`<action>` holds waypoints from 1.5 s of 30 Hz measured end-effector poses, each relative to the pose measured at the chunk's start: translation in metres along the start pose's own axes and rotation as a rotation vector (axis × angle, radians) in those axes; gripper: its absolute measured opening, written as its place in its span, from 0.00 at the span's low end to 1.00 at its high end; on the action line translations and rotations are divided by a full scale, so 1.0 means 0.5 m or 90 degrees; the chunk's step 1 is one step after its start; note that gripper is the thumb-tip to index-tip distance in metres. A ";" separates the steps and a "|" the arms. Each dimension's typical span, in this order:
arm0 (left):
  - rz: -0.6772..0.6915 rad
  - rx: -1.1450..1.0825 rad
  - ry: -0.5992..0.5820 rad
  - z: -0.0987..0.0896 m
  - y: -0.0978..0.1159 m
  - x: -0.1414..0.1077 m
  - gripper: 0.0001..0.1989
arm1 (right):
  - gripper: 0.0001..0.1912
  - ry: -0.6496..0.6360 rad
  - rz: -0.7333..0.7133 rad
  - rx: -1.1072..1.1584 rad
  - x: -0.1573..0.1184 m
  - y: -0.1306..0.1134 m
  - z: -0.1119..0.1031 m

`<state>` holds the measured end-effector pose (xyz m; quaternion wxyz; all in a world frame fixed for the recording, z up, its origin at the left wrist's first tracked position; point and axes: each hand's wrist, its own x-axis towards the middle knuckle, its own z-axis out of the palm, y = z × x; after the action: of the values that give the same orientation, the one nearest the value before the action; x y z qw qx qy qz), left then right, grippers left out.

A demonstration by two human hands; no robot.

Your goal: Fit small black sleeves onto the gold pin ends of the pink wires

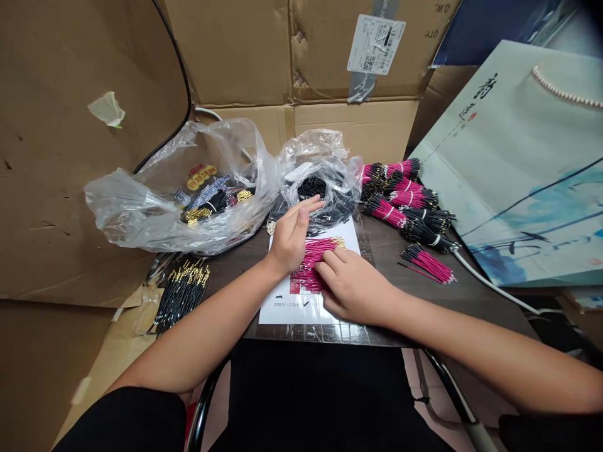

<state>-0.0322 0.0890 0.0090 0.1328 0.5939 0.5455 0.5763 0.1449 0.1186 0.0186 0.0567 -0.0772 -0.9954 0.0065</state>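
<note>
Centre frame, the left hand (289,243) stood straight-fingered beside gold-tipped pink wires (315,254), perhaps to keep them even; the right hand (352,284) curled over them, grip hidden.

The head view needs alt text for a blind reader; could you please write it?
A person's right hand touches thin pink wires piled on a white paper sheet, the left hand beside them. Tied pink-and-black wire bundles lie to the right.

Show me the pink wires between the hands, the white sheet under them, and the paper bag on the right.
Pink wires (311,267): head view, on the visible middle of the bunch.
White sheet (288,316): head view, on its bare lower part.
Paper bag (518,166): head view, on its front panel.
</note>
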 end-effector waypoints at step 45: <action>0.013 0.030 -0.014 0.000 0.007 -0.002 0.23 | 0.09 0.033 -0.063 -0.059 -0.005 0.025 0.047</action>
<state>-0.0303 0.0870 0.0110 0.1187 0.6085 0.5514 0.5582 0.1466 0.1303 -0.0052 0.0792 -0.0305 -0.9954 -0.0441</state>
